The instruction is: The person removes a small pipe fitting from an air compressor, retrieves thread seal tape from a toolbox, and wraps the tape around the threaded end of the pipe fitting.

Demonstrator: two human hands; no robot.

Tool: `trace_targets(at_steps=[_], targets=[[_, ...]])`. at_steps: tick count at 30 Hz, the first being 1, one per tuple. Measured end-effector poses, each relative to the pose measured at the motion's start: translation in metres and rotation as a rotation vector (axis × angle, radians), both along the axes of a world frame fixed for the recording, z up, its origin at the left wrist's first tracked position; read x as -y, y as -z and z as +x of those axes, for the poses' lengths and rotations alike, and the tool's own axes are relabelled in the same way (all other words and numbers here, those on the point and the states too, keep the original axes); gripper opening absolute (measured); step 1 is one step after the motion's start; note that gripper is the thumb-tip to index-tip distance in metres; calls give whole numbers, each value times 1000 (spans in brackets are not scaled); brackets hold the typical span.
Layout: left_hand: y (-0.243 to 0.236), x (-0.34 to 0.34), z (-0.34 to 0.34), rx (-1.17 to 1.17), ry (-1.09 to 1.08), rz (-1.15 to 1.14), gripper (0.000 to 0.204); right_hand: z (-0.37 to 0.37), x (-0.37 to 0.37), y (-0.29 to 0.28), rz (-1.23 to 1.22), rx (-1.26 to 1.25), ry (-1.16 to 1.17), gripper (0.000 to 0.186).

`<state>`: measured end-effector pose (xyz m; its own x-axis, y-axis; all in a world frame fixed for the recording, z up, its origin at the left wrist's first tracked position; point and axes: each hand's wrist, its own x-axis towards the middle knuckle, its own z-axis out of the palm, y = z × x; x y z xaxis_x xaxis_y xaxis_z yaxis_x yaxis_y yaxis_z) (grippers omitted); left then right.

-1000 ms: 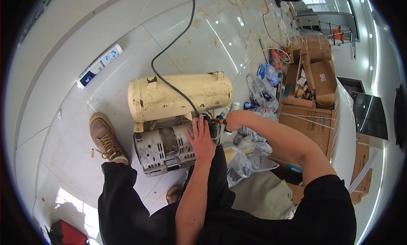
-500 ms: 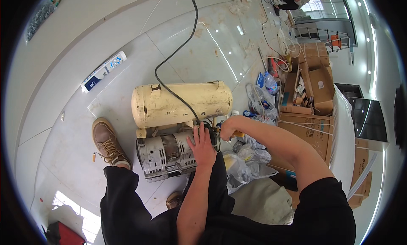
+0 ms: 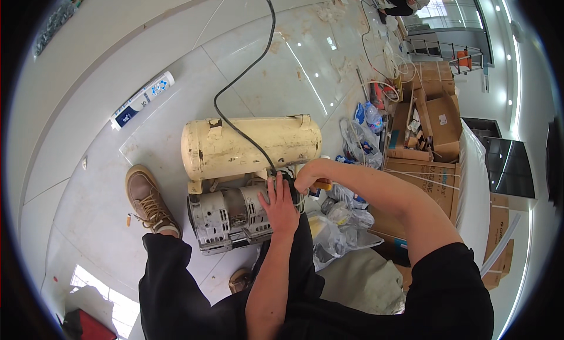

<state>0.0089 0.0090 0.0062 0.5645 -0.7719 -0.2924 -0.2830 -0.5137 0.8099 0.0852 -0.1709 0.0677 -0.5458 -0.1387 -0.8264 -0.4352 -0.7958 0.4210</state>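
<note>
The left hand (image 3: 281,209) lies with its fingers loosely spread over the 3 o'clock end of a grey motor (image 3: 205,218), fingertips toward 12 o'clock; the right hand (image 3: 308,175), apart from it but just beside it at between 1 and 2 o'clock, is curled round a yellow-handled tool (image 3: 325,186), whose working end is hidden, so I cannot tell what it touches. Taking the machine as the centre of the dial, a worn cream tank (image 3: 249,145) sits at 12 o'clock above the motor, its paint chipped; a black cable (image 3: 244,75) curves down from 12 o'clock, crosses the tank and meets the machine by the left fingertips. On the tiled floor (image 3: 176,99), a white and blue tube (image 3: 143,100) lies at 10 o'clock; the person's brown shoe (image 3: 141,190) stands at 9 o'clock, near the motor; clear plastic bags (image 3: 346,237) are heaped at 4 o'clock; cardboard boxes (image 3: 443,119) are stacked from 2 to 3 o'clock; farther off, between 1 and 2 o'clock, another person (image 3: 395,0) is partly in view.
</note>
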Motion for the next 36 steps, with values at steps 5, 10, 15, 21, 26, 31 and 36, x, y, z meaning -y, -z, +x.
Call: trace_targets(at_steps=[5, 10, 15, 21, 26, 31, 36], targets=[[0, 2, -1, -33, -1, -26, 75, -21, 10, 1, 18, 74, -7, 41], [-1, -1, -1, -18, 9, 30, 80, -27, 12, 9, 106, 51, -77, 27], [0, 2, -2, 3, 9, 13, 76, -60, 25, 33, 304, 149, -228, 36], [-1, 0, 1, 17, 3, -13, 72, -124, 68, 2, 69, 774, -465, 32], [1, 4, -6, 67, 5, 12, 72, -177, 74, 20, 18, 936, -242, 38], [4, 8, -19, 151, 10, 42, 71, -224, 28, 11, -580, 1342, -245, 30], [-2, 3, -11, 175, 25, 27, 69, -290, 49, 30, -819, 943, 472, 34]])
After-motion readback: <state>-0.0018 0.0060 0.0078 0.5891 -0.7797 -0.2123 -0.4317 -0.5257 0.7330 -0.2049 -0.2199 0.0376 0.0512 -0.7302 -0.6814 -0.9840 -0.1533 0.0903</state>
